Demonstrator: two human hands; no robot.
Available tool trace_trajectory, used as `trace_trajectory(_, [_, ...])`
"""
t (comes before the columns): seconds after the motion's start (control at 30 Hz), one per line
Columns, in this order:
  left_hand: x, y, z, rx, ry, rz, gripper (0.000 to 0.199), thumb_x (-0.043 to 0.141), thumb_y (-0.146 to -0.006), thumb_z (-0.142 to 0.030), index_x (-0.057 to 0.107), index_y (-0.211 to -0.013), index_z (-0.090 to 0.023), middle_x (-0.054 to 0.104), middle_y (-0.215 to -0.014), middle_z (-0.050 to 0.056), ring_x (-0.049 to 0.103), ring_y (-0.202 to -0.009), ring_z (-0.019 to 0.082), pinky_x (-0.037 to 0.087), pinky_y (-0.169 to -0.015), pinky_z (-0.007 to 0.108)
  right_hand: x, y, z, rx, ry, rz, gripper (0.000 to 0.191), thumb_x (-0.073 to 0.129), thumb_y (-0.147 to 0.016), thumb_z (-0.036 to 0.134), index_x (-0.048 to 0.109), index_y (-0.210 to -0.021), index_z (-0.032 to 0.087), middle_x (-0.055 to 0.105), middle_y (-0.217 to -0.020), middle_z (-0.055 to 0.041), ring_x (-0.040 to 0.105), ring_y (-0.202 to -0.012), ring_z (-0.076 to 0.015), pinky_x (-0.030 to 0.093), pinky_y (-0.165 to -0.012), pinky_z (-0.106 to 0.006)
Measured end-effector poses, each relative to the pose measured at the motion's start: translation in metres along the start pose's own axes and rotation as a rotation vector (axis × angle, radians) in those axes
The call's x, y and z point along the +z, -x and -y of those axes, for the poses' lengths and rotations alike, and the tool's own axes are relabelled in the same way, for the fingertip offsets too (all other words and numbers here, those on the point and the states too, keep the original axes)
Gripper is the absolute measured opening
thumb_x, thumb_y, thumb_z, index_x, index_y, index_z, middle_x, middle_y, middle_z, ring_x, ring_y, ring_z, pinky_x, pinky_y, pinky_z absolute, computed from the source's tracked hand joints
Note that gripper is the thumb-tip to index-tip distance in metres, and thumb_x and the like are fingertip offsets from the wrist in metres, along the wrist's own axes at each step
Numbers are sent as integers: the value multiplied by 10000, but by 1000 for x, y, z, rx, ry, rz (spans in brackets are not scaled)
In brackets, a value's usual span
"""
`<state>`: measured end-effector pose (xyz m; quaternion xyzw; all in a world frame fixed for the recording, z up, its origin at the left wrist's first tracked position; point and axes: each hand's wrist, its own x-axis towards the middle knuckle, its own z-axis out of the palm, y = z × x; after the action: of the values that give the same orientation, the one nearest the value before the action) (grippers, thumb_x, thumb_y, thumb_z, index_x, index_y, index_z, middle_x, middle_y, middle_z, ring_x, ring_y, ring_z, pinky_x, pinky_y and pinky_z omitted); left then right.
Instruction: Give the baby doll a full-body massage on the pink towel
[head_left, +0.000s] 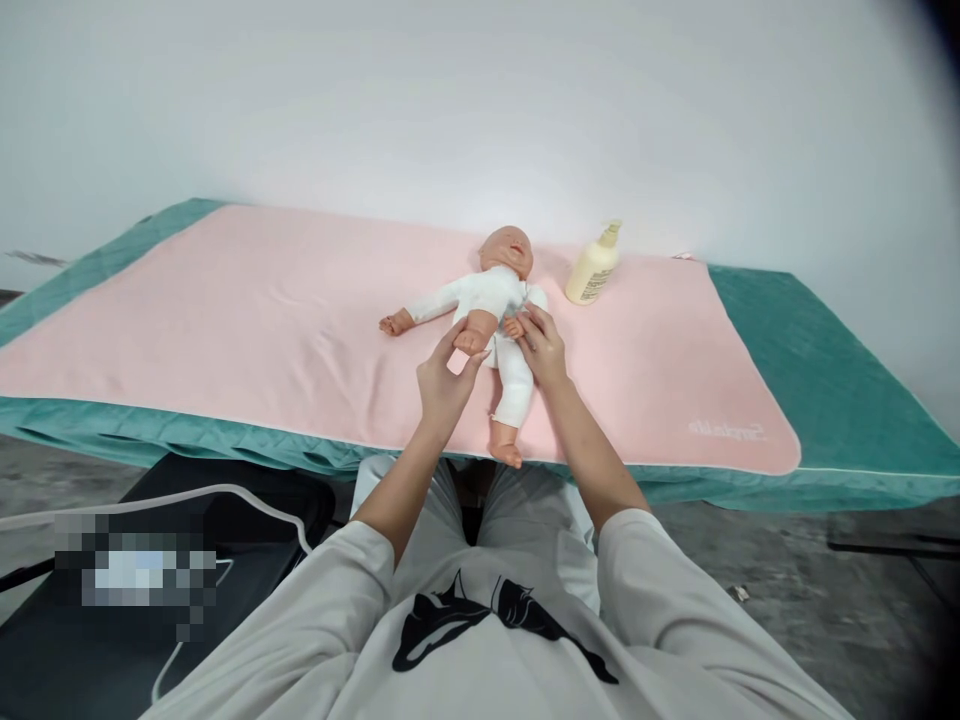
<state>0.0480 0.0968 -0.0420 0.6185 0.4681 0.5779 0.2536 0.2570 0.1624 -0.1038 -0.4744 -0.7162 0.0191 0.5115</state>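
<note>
A baby doll (489, 290) with a white cloth body lies on its back on the pink mat (247, 310), its head away from me. My left hand (444, 385) is closed around the doll's foot (471, 341), whose leg is bent up toward its belly. With fingers and thumb, my right hand (546, 348) grips the doll's small hand (514, 327) close to that raised foot. The doll's other arm stretches out to the left. Its other leg points toward me, with the foot by the mat's front edge.
A pale yellow pump bottle (592, 268) stands on the mat, right of the doll's head. Green quilted cover (832, 360) shows around the mat. A white wall rises behind. At lower left is a black chair (82, 650) with a white cable (225, 490) above it.
</note>
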Motion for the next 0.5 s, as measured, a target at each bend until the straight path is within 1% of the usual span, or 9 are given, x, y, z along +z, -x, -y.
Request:
trace_trajectory(0.1, [4, -4, 0, 23, -43, 16, 529, 780, -799, -310, 639, -1304, -237, 714, -1247, 58, 678, -1157, 265, 531, -1013, 376, 1, 0, 0, 4, -26, 21, 430, 426, -988, 475, 650, -1266, 236, 578, -1402, -126, 620, -1245, -221, 487, -1150, -425])
trace_trajectory(0.27, [6, -5, -3, 36, -109, 27, 517, 761, -820, -287, 625, -1314, -216, 713, -1251, 66, 681, -1154, 245, 537, -1002, 345, 3, -1, -2, -15, -49, 12, 400, 457, -979, 464, 673, -1228, 238, 606, -1378, -112, 632, -1224, -219, 510, -1127, -401])
trace_trajectory(0.37, [5, -2, -4, 41, -123, 29, 518, 762, -819, -276, 624, -1316, -223, 703, -1269, 62, 677, -1163, 242, 540, -1003, 336, 4, 0, -2, -16, -58, 3, 379, 473, -974, 454, 671, -1224, 250, 612, -1368, -98, 634, -1213, -211, 510, -1128, -394])
trace_trajectory(0.5, [0, 6, -5, 20, -141, 37, 514, 761, -816, -258, 631, -1312, -232, 683, -1305, 53, 663, -1191, 245, 543, -1013, 339, 2, 0, -2, -21, -44, -38, 366, 489, -969, 431, 668, -1216, 229, 598, -1363, -120, 619, -1226, -218, 502, -1134, -411])
